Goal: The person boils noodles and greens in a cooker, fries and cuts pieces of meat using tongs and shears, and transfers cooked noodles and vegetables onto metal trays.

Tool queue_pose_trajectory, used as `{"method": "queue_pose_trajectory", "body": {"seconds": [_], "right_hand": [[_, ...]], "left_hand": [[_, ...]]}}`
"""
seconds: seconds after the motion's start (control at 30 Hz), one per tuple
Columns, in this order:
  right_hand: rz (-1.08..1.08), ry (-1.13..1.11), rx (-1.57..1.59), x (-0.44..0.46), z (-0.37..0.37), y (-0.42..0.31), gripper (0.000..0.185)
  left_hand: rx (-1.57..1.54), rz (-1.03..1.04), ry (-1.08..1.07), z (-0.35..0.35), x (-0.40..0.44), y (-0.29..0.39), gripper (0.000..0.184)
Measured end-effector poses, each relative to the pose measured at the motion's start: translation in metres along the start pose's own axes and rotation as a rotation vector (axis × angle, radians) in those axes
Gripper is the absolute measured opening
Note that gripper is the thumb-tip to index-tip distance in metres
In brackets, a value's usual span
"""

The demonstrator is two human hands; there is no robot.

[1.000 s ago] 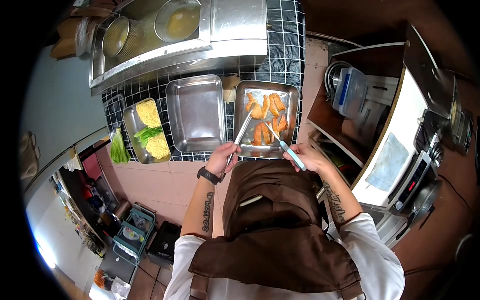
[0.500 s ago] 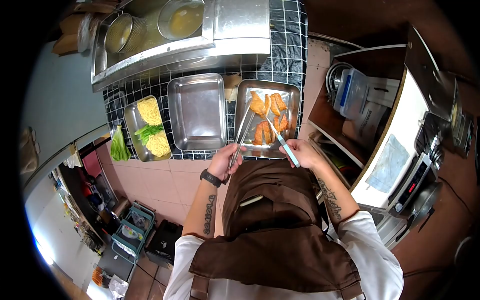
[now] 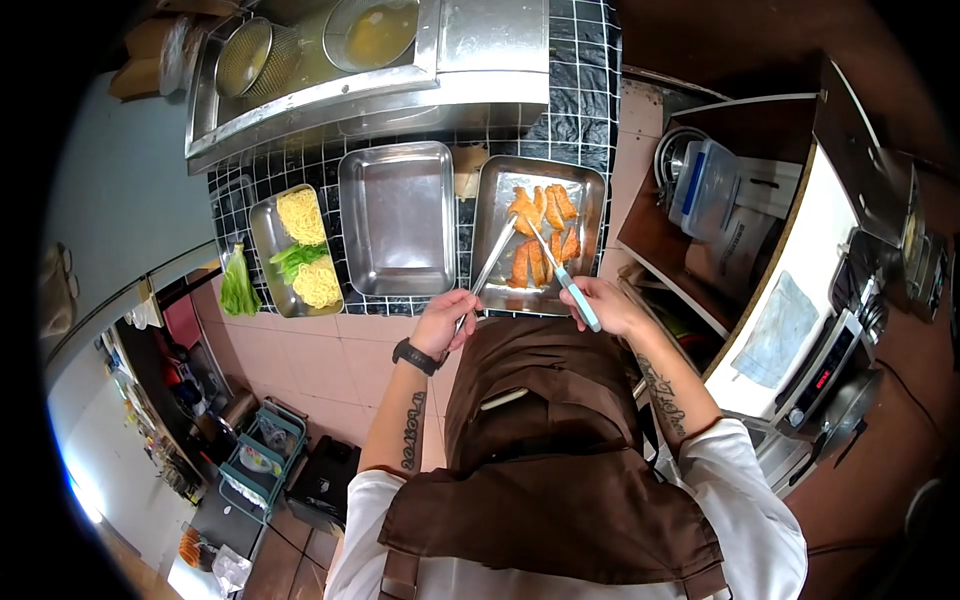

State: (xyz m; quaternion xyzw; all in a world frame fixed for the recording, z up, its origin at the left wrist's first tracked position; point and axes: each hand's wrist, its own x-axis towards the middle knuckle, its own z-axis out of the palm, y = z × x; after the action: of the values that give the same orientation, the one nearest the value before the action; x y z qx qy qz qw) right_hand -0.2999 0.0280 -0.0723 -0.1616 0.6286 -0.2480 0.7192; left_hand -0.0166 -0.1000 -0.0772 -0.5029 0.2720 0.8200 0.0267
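Note:
My left hand (image 3: 447,322) is closed round metal tongs (image 3: 492,264), whose tips touch a golden fried cutlet piece (image 3: 524,210) in the right-hand steel tray (image 3: 490,292). In my right hand (image 3: 607,307) is a small knife (image 3: 578,300) with a light blue handle. Its thin blade slants up and left, its tip at the same piece near the tong tips. Beside that piece lie cut strips (image 3: 560,202) at the upper right. More strips (image 3: 530,262) lie lower in the tray, under and beside the blade.
Left of it stands a deep steel tray (image 3: 398,283), then a smaller tray (image 3: 282,230) with noodles and greens. Leafy greens (image 3: 240,285) lie at the far left. Behind is a steel cooker (image 3: 485,45) with wire baskets (image 3: 268,62). A cabinet (image 3: 690,225) flanks the right.
The tongs' arms have closed together, and their tips have shifted slightly right with the gripped piece. The knife tip has moved up and left to that piece.

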Motion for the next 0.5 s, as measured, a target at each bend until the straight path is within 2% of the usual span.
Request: {"method": "queue_pose_trajectory", "body": {"seconds": [0.27,0.47,0.5], "right_hand": [[0.013,-0.014,-0.055,0.006,0.0,-0.007,0.044],[0.134,-0.074,-0.011,0.016,-0.005,-0.023,0.045],[0.035,-0.143,0.065,0.027,-0.002,-0.012,0.047]], "left_hand": [[0.103,-0.02,0.011,-0.016,0.002,0.01,0.025],[0.195,-0.034,-0.069,-0.035,0.007,0.012,0.025],[0.198,-0.039,-0.065,-0.039,0.008,0.013,0.025]]}}
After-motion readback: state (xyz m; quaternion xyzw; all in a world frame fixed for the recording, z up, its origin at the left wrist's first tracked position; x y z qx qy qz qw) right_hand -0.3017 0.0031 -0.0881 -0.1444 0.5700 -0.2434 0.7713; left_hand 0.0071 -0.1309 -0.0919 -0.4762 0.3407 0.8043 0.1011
